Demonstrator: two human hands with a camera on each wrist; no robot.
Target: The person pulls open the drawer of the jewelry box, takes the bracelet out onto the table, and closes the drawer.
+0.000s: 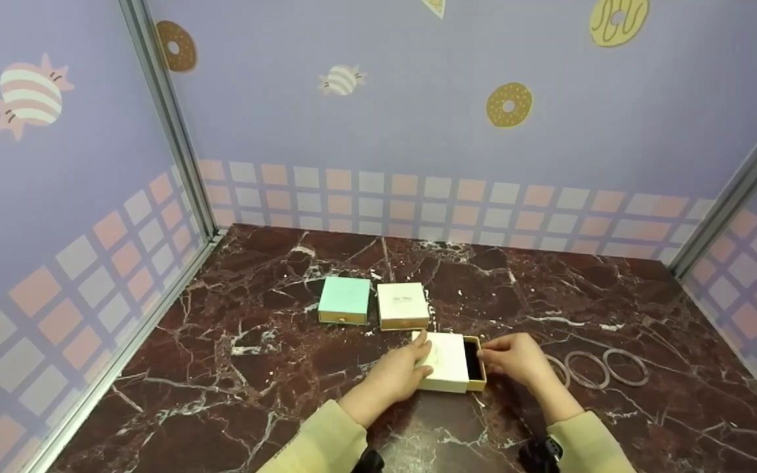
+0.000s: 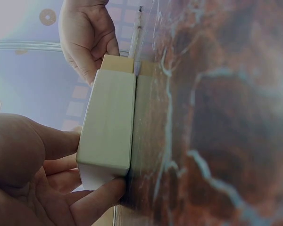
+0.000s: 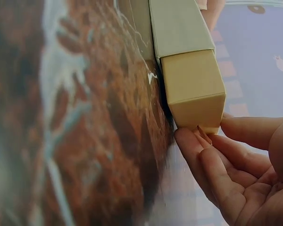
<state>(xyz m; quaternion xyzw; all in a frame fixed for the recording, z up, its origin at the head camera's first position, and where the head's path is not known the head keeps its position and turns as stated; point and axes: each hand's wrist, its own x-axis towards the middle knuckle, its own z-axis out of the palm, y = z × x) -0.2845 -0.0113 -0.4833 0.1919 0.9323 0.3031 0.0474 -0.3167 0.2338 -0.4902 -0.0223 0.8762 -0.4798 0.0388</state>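
Note:
A cream-white drawer box [image 1: 444, 362] lies on the table, its yellow-gold drawer [image 1: 481, 376] pulled partly out to the right. Inside the drawer a dark lining shows. My left hand [image 1: 393, 373] grips the white sleeve at its left end, thumb and fingers on the box's sides in the left wrist view. At the drawer's front end, my right hand [image 1: 522, 358] pinches with thumb and fingers. A small brown pull tab [image 3: 204, 135] sticks out between those fingers in the right wrist view.
Behind the box stand a mint-green drawer box [image 1: 345, 297] and another cream box [image 1: 403, 303], both closed. To the right of my right hand lie three pale rings [image 1: 606, 378], one partly hidden by the hand. Patterned panels [image 1: 418, 131] enclose the marbled table [image 1: 273, 394].

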